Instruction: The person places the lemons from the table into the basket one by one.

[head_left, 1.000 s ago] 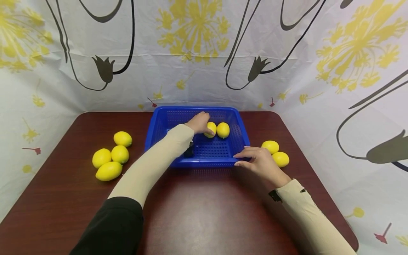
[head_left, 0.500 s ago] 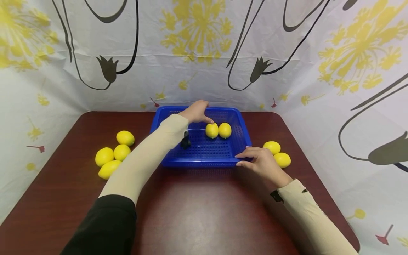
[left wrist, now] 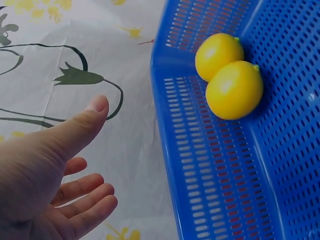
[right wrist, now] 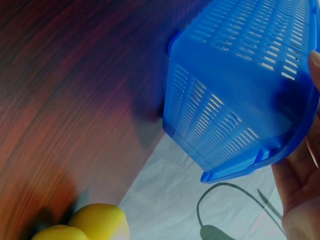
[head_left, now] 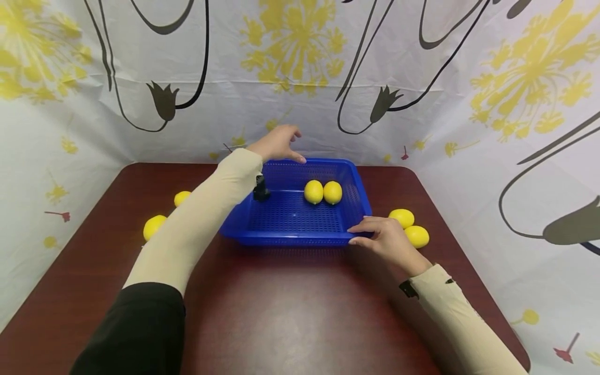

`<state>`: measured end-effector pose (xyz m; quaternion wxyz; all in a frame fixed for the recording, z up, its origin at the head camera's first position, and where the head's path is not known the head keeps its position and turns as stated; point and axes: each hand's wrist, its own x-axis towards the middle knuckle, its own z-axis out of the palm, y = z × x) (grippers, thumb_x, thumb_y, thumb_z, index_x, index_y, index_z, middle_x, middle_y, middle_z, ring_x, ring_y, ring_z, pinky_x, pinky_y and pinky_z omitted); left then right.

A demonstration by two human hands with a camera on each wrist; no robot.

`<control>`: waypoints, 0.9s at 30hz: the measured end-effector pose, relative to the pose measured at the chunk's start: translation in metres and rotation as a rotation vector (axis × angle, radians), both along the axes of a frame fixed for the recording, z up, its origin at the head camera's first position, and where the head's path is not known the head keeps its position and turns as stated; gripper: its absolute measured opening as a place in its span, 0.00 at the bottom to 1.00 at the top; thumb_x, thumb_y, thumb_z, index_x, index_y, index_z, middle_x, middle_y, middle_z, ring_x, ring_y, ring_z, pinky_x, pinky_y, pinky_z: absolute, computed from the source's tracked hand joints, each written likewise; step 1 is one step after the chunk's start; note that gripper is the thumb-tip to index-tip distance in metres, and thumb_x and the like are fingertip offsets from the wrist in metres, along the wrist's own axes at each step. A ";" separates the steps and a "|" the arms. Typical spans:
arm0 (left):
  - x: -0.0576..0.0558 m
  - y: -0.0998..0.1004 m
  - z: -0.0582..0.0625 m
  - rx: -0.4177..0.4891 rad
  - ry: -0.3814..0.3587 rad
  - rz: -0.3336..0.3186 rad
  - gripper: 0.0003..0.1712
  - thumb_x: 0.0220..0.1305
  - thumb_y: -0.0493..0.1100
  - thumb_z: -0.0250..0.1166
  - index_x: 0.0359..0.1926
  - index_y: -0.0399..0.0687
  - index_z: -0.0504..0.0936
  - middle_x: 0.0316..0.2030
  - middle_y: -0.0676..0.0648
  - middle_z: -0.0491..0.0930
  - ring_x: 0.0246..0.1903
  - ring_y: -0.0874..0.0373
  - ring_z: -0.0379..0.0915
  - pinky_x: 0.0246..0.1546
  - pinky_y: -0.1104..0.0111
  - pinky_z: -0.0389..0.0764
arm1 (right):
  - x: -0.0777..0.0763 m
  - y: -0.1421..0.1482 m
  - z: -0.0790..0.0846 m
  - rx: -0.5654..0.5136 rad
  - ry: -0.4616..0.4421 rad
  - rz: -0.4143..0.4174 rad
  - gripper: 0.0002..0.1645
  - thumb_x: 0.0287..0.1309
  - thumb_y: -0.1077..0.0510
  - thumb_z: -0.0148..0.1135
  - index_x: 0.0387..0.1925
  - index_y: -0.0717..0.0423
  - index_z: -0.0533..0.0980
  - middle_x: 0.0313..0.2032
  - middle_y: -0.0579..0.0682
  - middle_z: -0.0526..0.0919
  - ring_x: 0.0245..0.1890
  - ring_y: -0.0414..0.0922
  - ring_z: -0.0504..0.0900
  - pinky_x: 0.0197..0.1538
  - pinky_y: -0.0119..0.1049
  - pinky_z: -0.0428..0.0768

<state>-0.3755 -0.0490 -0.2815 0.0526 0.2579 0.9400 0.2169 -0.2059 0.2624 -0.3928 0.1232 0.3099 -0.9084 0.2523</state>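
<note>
Two lemons [head_left: 313, 192] lie side by side at the back of a blue plastic basket [head_left: 294, 239]. My left hand [head_left: 277, 143] hovers above the basket's back rim, holding nothing. In the left wrist view this left hand [left wrist: 65, 170] has its thumb and fingers spread apart, beside the basket wall [left wrist: 172, 145]. With thumb and fingers my right hand [head_left: 386, 240] pinches the basket's front right corner. The right wrist view shows the right hand [right wrist: 302, 190] at the rim of the basket [right wrist: 220, 100], only partly in frame.
Two more lemons [head_left: 416, 236] lie on the brown table [head_left: 290, 312] just right of the basket. On the left side, other lemons [head_left: 154, 227] are partly hidden by my left sleeve [head_left: 197, 213]. A patterned cloth [head_left: 300, 104] hangs behind the table.
My left hand has let go of the left lemon in the basket and risen back and to the left, over the back rim. The right hand keeps its grip on the corner.
</note>
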 end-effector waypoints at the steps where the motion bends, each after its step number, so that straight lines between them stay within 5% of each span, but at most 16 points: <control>1: 0.000 -0.002 -0.001 0.003 -0.002 0.001 0.44 0.59 0.53 0.72 0.69 0.39 0.65 0.66 0.36 0.69 0.66 0.43 0.67 0.67 0.54 0.71 | 0.000 0.000 0.000 0.001 0.000 0.001 0.16 0.46 0.53 0.77 0.41 0.47 0.88 0.40 0.48 0.91 0.57 0.60 0.82 0.34 0.40 0.87; 27: 0.026 -0.087 0.007 0.117 0.049 0.065 0.46 0.56 0.54 0.74 0.71 0.43 0.64 0.65 0.38 0.71 0.64 0.44 0.69 0.65 0.54 0.73 | 0.000 -0.001 -0.002 -0.020 0.023 0.012 0.17 0.45 0.54 0.78 0.41 0.48 0.88 0.40 0.50 0.90 0.54 0.57 0.84 0.33 0.39 0.87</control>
